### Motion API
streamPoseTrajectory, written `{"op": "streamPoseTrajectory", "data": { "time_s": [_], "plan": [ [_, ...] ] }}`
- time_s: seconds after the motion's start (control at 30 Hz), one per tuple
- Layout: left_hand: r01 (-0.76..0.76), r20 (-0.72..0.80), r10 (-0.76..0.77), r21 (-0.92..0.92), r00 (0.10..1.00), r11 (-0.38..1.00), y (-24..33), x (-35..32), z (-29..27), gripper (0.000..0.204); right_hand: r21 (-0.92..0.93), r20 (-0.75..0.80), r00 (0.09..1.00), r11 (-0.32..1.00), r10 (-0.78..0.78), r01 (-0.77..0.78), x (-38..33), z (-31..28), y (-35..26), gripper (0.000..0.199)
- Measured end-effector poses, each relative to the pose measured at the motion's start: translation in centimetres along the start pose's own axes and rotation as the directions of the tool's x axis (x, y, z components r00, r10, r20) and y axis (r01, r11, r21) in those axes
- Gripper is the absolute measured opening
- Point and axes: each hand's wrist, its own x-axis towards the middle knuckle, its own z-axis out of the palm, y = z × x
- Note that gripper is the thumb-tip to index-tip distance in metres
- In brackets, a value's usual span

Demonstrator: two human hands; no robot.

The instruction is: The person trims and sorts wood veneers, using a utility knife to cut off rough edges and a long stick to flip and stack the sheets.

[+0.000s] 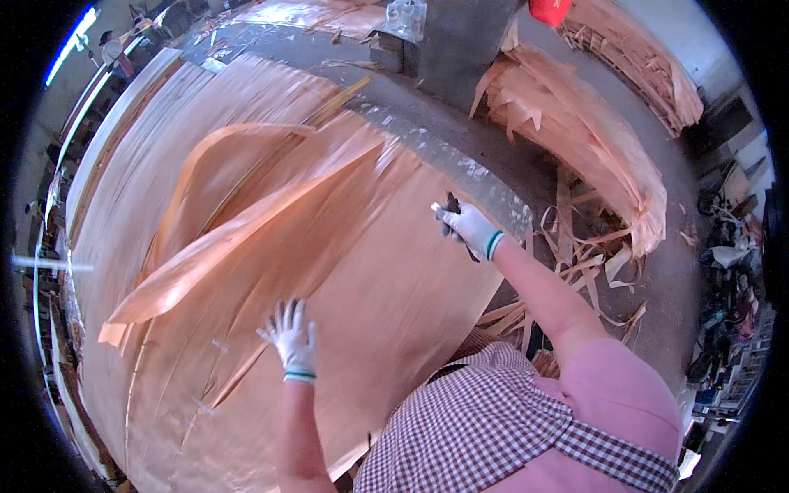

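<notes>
A broad sheet of thin reddish-tan wood veneer (386,279) lies over a stack in front of me. My left hand (292,341), in a white glove with a green cuff band, is laid on the sheet with its fingers spread. My right hand (472,228), gloved alike, is closed around a slim black tool (453,202) that looks like a utility knife, over the sheet's right side. Its blade cannot be made out clearly. Left of centre, a long curled strip of veneer (246,236) stands up from the stack. Splits and small pale pieces (219,346) mark the sheet near my left hand.
At the far right lie a bundle of veneer (575,140) and another stack (637,57) behind it. Torn veneer strips (588,263) litter the floor beside my right arm. A clear plastic container (405,20) stands at the back. Clutter (727,287) lines the right wall.
</notes>
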Motion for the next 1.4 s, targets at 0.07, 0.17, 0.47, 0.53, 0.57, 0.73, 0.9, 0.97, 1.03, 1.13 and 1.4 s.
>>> {"op": "streamPoseTrajectory", "data": {
  "time_s": [0.07, 0.17, 0.47, 0.53, 0.57, 0.73, 0.9, 0.97, 1.03, 1.13, 1.4],
  "plan": [
    [-0.010, 0.080, 0.024, -0.170, 0.996, 0.985, 3.3, 3.0, -3.8, 0.071, 0.276, 0.025, 0.999, 0.961, -0.046, 0.038, 0.3, 4.6, 0.1, 0.029],
    [0.007, -0.107, -0.061, -0.447, 0.992, 0.894, 22.1, 20.3, -1.4, 0.076, 0.220, 0.200, 0.968, 0.970, -0.150, 0.105, 8.9, -5.9, -6.2, 0.028],
    [-0.187, 0.104, 0.202, -0.134, 0.974, 0.973, 27.8, 28.4, 2.6, 0.059, -0.476, 0.329, 0.944, 0.866, 0.015, 0.152, 11.6, -8.8, -5.6, 0.029],
    [-0.188, 0.085, 0.200, -0.137, 0.976, 0.973, 28.3, 28.9, 2.7, 0.061, -0.788, 0.230, 0.932, 0.509, -0.280, 0.347, 11.9, -10.3, -5.9, 0.030],
    [-0.170, 0.086, 0.184, -0.149, 0.979, 0.974, 28.3, 28.7, 2.7, 0.062, -0.841, 0.196, 0.929, 0.434, -0.314, 0.324, 12.1, -10.6, -6.2, 0.029],
    [-0.172, 0.094, 0.187, -0.149, 0.978, 0.974, 29.0, 29.4, 2.2, 0.064, -0.834, 0.307, 0.910, 0.382, -0.281, 0.399, 13.7, -11.9, -6.4, 0.027],
    [-0.183, 0.089, 0.204, -0.200, 0.975, 0.962, 28.0, 29.3, 2.4, 0.064, -0.479, 0.312, 0.936, 0.878, 0.162, 0.007, 12.3, -12.2, -8.3, 0.032],
    [-0.187, 0.098, 0.208, -0.187, 0.973, 0.964, 27.8, 29.3, 2.5, 0.064, -0.284, 0.243, 0.962, 0.957, 0.122, -0.050, 10.9, -11.2, -6.1, 0.026],
    [-0.185, 0.104, 0.207, -0.192, 0.973, 0.964, 28.0, 29.1, 2.8, 0.063, 0.007, 0.191, 0.957, 0.975, 0.219, -0.224, 8.3, -8.0, -2.7, 0.025],
    [-0.149, 0.109, 0.177, -0.229, 0.978, 0.962, 28.3, 29.2, 2.6, 0.058, 0.058, 0.197, 0.944, 0.958, 0.264, -0.280, 3.2, -3.4, -0.6, 0.023],
    [-0.288, -0.148, 0.247, -0.437, 0.958, 0.852, 18.2, 31.1, -0.7, 0.029, -0.059, 0.173, 0.965, 0.980, 0.198, -0.190, 7.1, -7.8, -7.9, 0.036]
  ]
}}
